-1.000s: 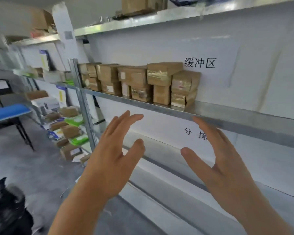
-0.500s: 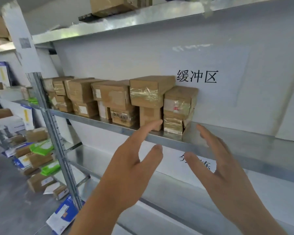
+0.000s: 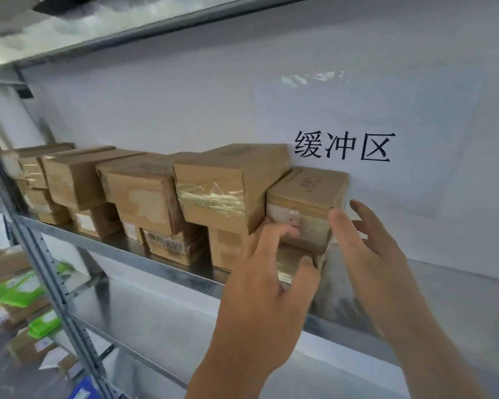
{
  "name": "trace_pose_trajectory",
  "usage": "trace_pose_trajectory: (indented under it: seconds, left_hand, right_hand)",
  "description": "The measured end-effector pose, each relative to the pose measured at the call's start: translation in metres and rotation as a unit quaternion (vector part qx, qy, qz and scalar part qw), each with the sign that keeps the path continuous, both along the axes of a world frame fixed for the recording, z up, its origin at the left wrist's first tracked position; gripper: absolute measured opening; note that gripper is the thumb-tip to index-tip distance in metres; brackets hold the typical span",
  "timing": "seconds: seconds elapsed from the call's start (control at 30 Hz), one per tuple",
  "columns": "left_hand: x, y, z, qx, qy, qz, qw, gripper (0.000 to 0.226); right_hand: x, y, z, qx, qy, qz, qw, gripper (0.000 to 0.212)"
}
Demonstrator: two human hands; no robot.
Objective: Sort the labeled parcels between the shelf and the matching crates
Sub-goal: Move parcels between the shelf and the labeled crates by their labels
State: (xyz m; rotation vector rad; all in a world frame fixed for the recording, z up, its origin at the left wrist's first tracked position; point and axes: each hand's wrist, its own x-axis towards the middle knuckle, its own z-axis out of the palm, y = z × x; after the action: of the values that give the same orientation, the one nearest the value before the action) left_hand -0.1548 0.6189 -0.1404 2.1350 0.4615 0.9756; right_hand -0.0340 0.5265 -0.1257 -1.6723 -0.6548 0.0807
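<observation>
Parcel storeroom, metal shelving, stacked parcels

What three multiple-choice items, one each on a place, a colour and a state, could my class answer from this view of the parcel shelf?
1. Where is the sign with black characters?
A. On the white wall above the rightmost parcels
B. On the floor
C. On a parcel's top

2. What colour are the flat packets at lower left?
A. Red
B. Green
C. Black

3. What is the left hand doing?
A. Hanging idle
B. Touching the rightmost parcel stack
C. Holding a pen

Answers: 1 A, it is on the wall above that stack. 2 B, they are bright green. 3 B, its fingers are on the stack's front; the right hand is open beside it.
</observation>
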Motion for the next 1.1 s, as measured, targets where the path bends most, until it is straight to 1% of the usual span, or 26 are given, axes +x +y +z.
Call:
trace_pose_trajectory:
  seconds: [0.1,0.17,0.23,0.33,0.37,0.47,0.5,0.63,0.77,0.9,0.97,1.03,1.1]
  left_hand:
    - [0.011,-0.001,-0.004,0.0,-0.068,0.027,0.997,0.046]
    - [0.017,-0.004,-0.005,-0.021,-0.095,0.035,0.995,0.053]
    - [0.022,-0.005,-0.006,-0.051,-0.116,0.025,0.992,0.049]
    - [0.028,-0.004,-0.006,-0.075,-0.142,0.014,0.987,0.05]
    - [0.029,-0.003,-0.007,-0.075,-0.148,0.016,0.986,0.052]
    - [0.029,0.0,-0.007,-0.081,-0.156,0.014,0.984,0.062]
    - [0.028,0.001,-0.007,-0.084,-0.155,0.009,0.984,0.064]
    - [0.023,0.003,-0.003,-0.111,-0.149,-0.043,0.982,0.062]
    - [0.015,0.002,0.006,-0.133,-0.157,-0.095,0.974,0.055]
    - [0.009,0.002,0.012,-0.142,-0.159,-0.145,0.966,0.057]
    - [0.004,0.002,0.013,-0.141,-0.171,-0.168,0.961,0.057]
    - [-0.004,0.0,0.015,-0.15,-0.186,-0.192,0.952,0.048]
    - [-0.013,-0.003,0.015,-0.184,-0.194,-0.221,0.938,0.035]
  right_hand:
    - [0.002,0.014,0.005,0.033,0.03,-0.005,0.999,0.082]
    - [0.002,0.021,0.008,0.049,0.05,-0.015,0.997,0.071]
    - [0.004,0.027,0.011,0.067,0.063,-0.036,0.995,0.057]
    - [0.006,0.032,0.015,0.087,0.083,-0.054,0.991,0.054]
    - [0.006,0.033,0.016,0.091,0.088,-0.059,0.99,0.05]
    - [0.002,0.031,0.019,0.113,0.087,-0.071,0.987,0.027]
    - [0.001,0.028,0.02,0.123,0.081,-0.075,0.986,0.025]
    - [-0.005,0.016,0.016,0.158,0.034,-0.066,0.985,0.03]
    - [-0.014,0.002,0.012,0.17,-0.053,-0.042,0.983,0.04]
    - [-0.027,-0.015,0.008,0.176,-0.125,-0.017,0.976,0.064]
    - [-0.035,-0.024,0.006,0.152,-0.163,-0.02,0.975,0.074]
    - [-0.041,-0.033,0.002,0.13,-0.185,-0.036,0.973,0.083]
    - [-0.05,-0.043,-0.004,0.139,-0.187,-0.065,0.97,0.086]
